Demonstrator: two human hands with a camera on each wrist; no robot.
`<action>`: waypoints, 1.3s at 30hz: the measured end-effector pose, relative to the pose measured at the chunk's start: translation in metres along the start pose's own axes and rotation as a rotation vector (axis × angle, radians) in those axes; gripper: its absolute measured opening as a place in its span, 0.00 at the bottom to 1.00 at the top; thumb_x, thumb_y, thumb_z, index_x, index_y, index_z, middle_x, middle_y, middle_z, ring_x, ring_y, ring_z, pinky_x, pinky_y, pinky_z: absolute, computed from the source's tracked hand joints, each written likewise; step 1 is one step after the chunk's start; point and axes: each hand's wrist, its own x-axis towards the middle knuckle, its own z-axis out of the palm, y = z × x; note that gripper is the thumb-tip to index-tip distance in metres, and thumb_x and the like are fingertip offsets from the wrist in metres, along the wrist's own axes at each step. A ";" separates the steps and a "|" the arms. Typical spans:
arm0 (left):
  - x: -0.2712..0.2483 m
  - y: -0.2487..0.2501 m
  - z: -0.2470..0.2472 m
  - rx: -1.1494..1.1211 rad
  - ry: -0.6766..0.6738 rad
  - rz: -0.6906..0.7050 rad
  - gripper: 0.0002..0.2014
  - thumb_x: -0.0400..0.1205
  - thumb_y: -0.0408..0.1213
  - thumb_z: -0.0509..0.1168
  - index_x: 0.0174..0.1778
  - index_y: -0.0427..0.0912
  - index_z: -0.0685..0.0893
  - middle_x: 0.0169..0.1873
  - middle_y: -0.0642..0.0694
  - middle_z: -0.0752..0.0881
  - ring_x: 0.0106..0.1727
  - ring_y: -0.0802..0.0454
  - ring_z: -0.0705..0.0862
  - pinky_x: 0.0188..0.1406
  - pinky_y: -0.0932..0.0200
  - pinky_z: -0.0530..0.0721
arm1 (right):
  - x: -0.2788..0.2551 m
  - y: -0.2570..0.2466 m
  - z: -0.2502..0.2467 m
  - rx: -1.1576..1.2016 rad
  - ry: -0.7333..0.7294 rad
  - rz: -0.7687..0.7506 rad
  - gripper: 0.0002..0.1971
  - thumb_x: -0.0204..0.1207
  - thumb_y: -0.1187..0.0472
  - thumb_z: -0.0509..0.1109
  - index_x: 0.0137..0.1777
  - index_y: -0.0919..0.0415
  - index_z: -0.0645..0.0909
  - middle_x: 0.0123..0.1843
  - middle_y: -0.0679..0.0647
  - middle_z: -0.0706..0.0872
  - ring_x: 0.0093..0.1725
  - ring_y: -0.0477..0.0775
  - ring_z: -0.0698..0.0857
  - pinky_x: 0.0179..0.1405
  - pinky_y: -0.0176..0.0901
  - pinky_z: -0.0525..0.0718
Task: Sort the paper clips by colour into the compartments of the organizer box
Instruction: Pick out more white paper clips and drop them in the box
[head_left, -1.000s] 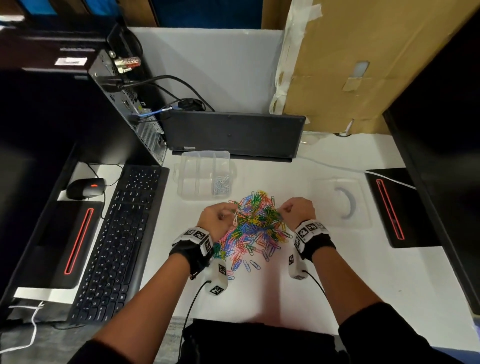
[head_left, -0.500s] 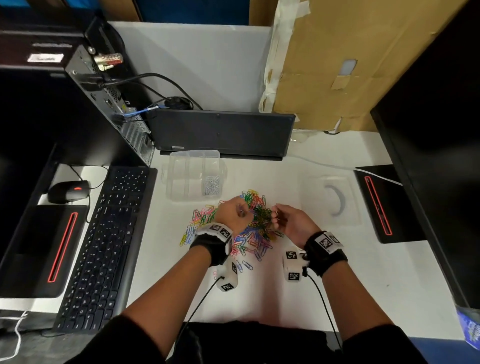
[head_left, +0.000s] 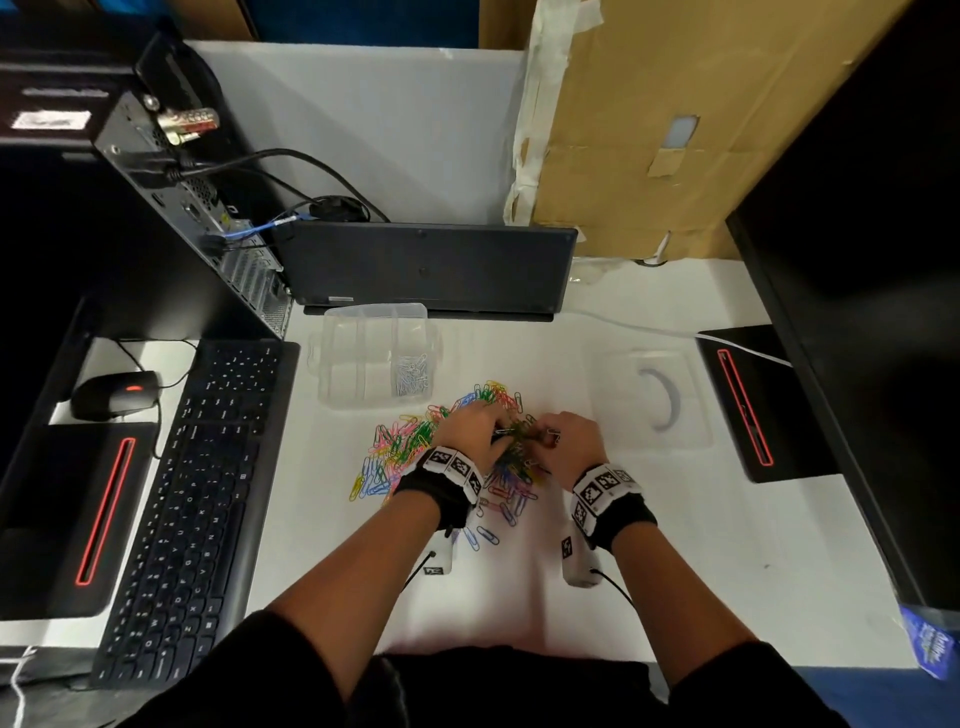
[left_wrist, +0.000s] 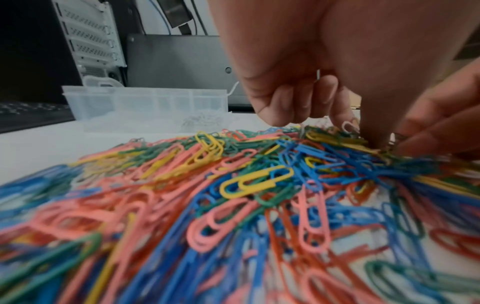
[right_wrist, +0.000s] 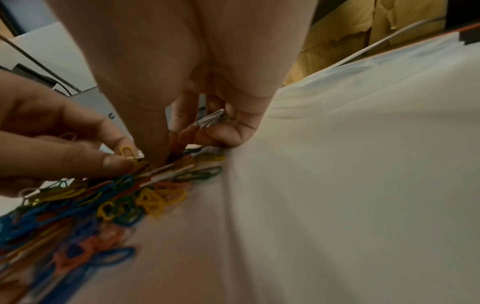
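While both hands dig into the mixed paper clips (head_left: 415, 447) in front of the organizer box (head_left: 363, 353), the right hand (right_wrist: 207, 115) curls around silver clips (right_wrist: 210, 120); the left hand (head_left: 475, 431) picks with bent fingers, apparently pinching 1. Next comes carrying them to the compartment holding silver ones.

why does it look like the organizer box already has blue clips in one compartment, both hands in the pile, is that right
Not blue. The head view shows the clips in the organizer box are silver clips. The rest holds: left hand and right hand are both in the coloured pile.
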 end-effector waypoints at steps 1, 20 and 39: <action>0.000 -0.003 -0.001 -0.024 -0.010 -0.002 0.08 0.80 0.45 0.68 0.52 0.48 0.84 0.50 0.50 0.86 0.51 0.49 0.84 0.47 0.57 0.81 | 0.000 0.000 -0.001 -0.002 0.000 -0.003 0.07 0.71 0.56 0.79 0.47 0.56 0.90 0.44 0.54 0.87 0.42 0.51 0.82 0.46 0.43 0.83; -0.020 -0.036 -0.017 -0.369 0.020 -0.158 0.12 0.76 0.44 0.75 0.27 0.50 0.86 0.16 0.57 0.73 0.25 0.54 0.78 0.38 0.57 0.85 | -0.005 -0.009 -0.005 -0.046 -0.083 -0.107 0.04 0.71 0.62 0.79 0.45 0.57 0.90 0.34 0.36 0.76 0.31 0.34 0.76 0.39 0.34 0.78; -0.021 -0.026 -0.011 -0.483 -0.008 -0.238 0.16 0.85 0.28 0.56 0.57 0.47 0.87 0.47 0.43 0.88 0.24 0.52 0.74 0.24 0.66 0.72 | -0.013 0.005 -0.038 1.266 -0.359 0.430 0.09 0.80 0.69 0.67 0.56 0.70 0.85 0.39 0.58 0.86 0.31 0.47 0.79 0.30 0.32 0.81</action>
